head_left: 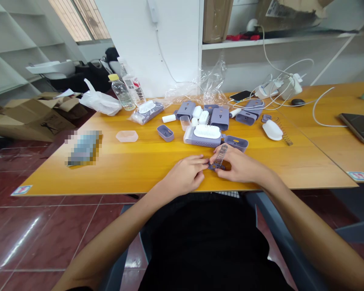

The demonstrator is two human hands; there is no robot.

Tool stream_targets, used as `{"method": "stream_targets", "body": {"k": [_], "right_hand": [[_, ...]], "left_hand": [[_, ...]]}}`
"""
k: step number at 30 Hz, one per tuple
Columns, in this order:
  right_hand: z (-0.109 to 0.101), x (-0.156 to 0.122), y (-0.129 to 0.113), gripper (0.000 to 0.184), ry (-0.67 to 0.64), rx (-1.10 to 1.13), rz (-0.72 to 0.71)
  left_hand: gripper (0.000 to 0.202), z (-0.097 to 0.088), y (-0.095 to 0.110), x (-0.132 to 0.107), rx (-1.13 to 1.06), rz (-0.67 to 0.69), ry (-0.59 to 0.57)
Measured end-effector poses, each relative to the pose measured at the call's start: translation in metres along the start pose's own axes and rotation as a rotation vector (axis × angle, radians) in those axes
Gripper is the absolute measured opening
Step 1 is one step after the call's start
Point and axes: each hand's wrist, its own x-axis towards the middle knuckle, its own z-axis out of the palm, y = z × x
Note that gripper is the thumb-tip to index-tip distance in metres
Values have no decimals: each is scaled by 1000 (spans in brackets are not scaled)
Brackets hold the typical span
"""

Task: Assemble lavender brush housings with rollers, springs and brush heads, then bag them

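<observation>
Both the left hand [186, 174] and right hand [239, 167] pinch a light, springy coil spring [220, 157] near the table [124, 161] front edge; take it by its end coils.

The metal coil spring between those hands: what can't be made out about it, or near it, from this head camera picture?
All in the head view:
- Where the metal coil spring meets the small grey piece: hidden by the right hand.
- The grey piece's full shape: partly covered by both hands, including the left hand.
- The flat object on the table: blurred into blocks.
- The phone: cut off by the right edge.
</observation>
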Motion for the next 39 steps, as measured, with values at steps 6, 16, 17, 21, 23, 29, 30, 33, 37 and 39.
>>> {"method": "stream_targets", "body": {"k": [6,16,17,21,23,29,30,33,37,39], "right_hand": [[1,-1,0,16,44,9,6],[9,0,-14,9,23,-144,67],[10,-1,-14,9,26,-157,71],[14,-1,-13,9,23,-185,99],[16,-1,-11,12,31,-180,105],[15,-2,-7,10,98,-133,121],[14,-2,-8,11,101,-121,127],[12,-4,-9,19,91,-100,132],[8,-7,-8,28,68,-82,117],[7,-7,-8,24,67,-70,113]], "left_hand": [[41,-1,-1,-1,0,-1,-11],[37,-3,1,-2,19,13,-38],[37,-4,1,-2,15,14,-47],[38,-4,1,-3,5,6,-70],[39,-5,2,-3,4,0,-70],[40,-4,3,-3,3,10,-45],[40,-4,3,-3,7,13,-40],[39,-4,3,-3,22,21,-25],[37,-4,2,-3,26,22,-12],[37,-5,2,-2,19,22,-7]]}}
